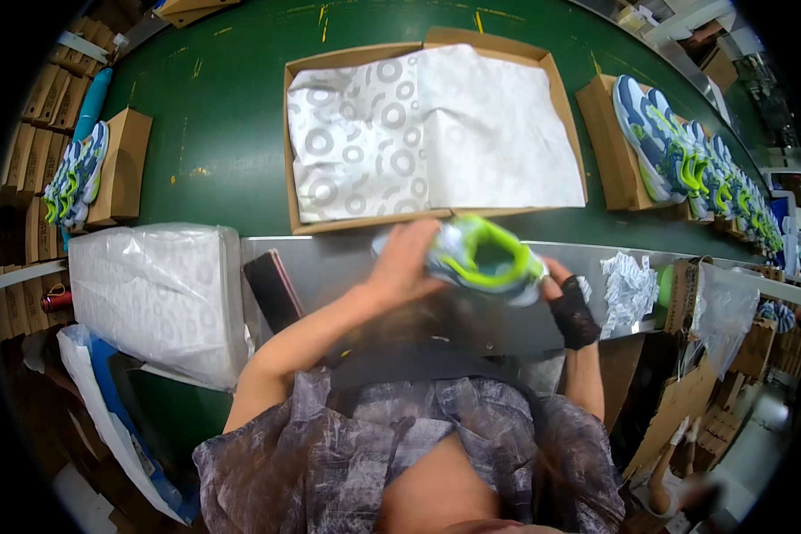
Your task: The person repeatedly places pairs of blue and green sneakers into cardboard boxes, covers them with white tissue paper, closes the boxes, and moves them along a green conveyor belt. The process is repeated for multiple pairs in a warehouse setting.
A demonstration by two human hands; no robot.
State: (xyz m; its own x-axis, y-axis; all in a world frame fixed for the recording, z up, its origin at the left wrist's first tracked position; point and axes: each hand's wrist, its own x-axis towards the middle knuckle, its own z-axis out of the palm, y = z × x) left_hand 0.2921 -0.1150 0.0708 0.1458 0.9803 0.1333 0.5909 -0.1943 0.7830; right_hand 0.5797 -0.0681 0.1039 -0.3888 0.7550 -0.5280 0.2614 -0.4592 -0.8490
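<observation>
A grey-white sneaker (454,267) with a bright lime-green collar is held up over the metal edge of the table, slightly blurred. My left hand (408,259) is wrapped round its toe end. At the heel end, my right hand (559,287), in a black covering over palm and wrist, grips it with thumb and fingers. Just beyond the shoe lies an open cardboard shoebox (362,222). White tissue paper (356,133) with grey ring shapes lines it and hides whatever is underneath.
Sneakers on cardboard boxes (601,151) line the right; more sneakers (80,173) lean on a box at left. A plastic-wrapped tissue stack (156,294), a dark flat phone-like item (274,287) and a pile of white paper slips (630,289) flank my arms. Another person (672,481) is at lower right.
</observation>
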